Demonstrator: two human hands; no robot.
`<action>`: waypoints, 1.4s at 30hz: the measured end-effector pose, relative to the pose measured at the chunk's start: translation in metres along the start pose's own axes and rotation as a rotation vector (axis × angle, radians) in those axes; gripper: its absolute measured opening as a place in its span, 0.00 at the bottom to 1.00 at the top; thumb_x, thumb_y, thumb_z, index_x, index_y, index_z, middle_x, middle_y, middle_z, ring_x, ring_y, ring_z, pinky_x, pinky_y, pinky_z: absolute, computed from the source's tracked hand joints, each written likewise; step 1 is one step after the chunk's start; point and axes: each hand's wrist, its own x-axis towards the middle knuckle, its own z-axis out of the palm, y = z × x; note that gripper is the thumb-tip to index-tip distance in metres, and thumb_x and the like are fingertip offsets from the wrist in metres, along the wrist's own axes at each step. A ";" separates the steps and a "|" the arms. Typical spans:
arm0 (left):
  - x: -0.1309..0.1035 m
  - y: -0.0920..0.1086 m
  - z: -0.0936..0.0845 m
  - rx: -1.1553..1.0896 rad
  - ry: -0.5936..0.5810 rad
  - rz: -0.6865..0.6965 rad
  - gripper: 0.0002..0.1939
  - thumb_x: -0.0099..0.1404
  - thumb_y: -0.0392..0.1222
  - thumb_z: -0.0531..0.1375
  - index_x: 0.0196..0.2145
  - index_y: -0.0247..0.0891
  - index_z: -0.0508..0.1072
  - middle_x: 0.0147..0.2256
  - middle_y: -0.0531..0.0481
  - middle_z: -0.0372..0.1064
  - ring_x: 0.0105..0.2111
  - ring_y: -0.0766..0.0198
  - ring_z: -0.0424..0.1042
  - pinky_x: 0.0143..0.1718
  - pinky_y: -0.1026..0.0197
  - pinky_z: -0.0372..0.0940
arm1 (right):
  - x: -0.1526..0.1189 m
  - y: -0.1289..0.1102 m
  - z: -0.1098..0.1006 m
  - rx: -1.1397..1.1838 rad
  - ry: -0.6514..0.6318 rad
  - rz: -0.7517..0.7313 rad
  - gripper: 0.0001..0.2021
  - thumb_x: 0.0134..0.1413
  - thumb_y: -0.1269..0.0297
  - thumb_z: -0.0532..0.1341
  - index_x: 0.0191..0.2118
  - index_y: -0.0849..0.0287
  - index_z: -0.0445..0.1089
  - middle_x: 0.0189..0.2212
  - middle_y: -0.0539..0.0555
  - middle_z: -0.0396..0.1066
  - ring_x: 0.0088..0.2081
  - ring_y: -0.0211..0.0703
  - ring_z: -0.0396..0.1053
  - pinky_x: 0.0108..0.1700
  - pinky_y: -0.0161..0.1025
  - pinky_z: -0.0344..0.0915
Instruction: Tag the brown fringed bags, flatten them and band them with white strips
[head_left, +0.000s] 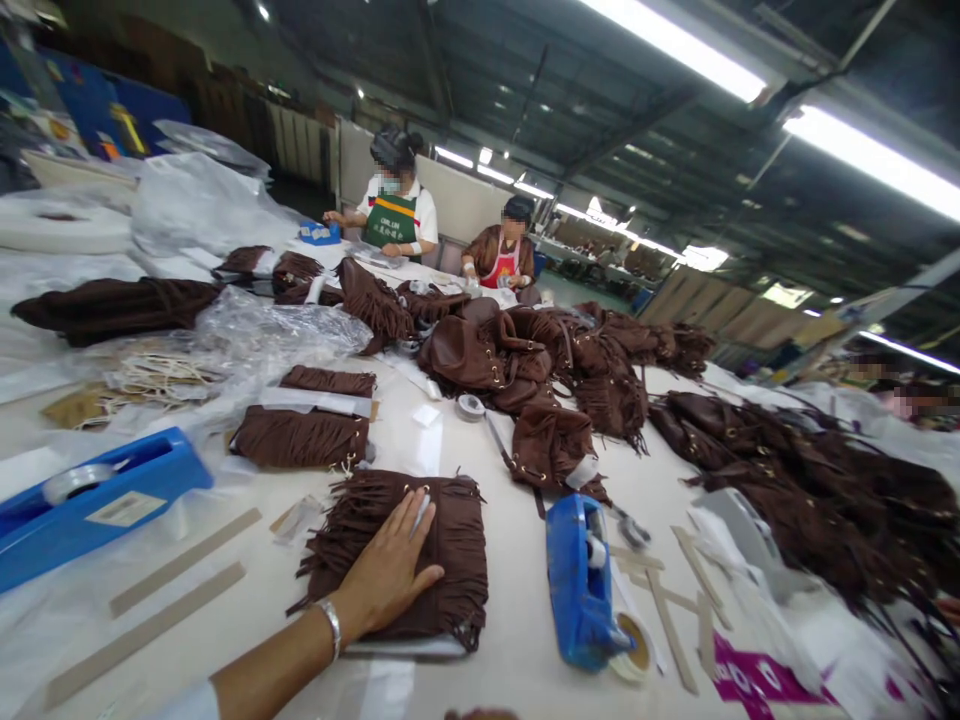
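My left hand [397, 570] lies flat, fingers stretched out, on a folded brown fringed bag [457, 540] on the table in front of me. Something small and pale shows between its fingers. White material peeks out under the bag's near edge. Only a sliver of my right hand [481, 714] shows at the bottom edge, its fingers hidden. To the bag's right stands a blue tape dispenser [574, 580]. Just beyond, another folded fringed bag [304, 438] has a white band across it.
A larger blue tape dispenser [105, 505] sits at left near grey-brown strips [150, 630]. Brown bags are heaped across the far table and at right [810, 480]. Clear plastic [281, 325] lies at left. Two co-workers [394, 220] work across the table.
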 end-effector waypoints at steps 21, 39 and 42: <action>0.003 -0.001 0.006 0.043 -0.027 -0.055 0.53 0.59 0.54 0.66 0.71 0.37 0.43 0.71 0.35 0.38 0.68 0.43 0.49 0.62 0.46 0.63 | 0.360 -0.128 -0.106 -0.217 0.293 -0.028 0.12 0.63 0.57 0.62 0.43 0.61 0.72 0.40 0.53 0.73 0.39 0.41 0.73 0.43 0.43 0.72; 0.006 0.004 -0.011 -0.100 -0.144 -0.064 0.42 0.69 0.61 0.53 0.70 0.32 0.46 0.72 0.36 0.32 0.71 0.46 0.30 0.70 0.43 0.44 | 0.304 -0.084 -0.140 0.192 0.482 -0.281 0.26 0.48 0.71 0.65 0.55 0.59 0.65 0.31 0.46 0.72 0.34 0.39 0.71 0.43 0.42 0.71; 0.004 0.006 -0.012 -0.086 -0.119 -0.046 0.41 0.71 0.60 0.51 0.70 0.31 0.46 0.72 0.36 0.32 0.71 0.46 0.31 0.70 0.43 0.43 | 0.284 -0.073 -0.137 0.176 0.490 -0.291 0.26 0.51 0.70 0.64 0.57 0.61 0.64 0.32 0.48 0.73 0.33 0.39 0.71 0.41 0.41 0.71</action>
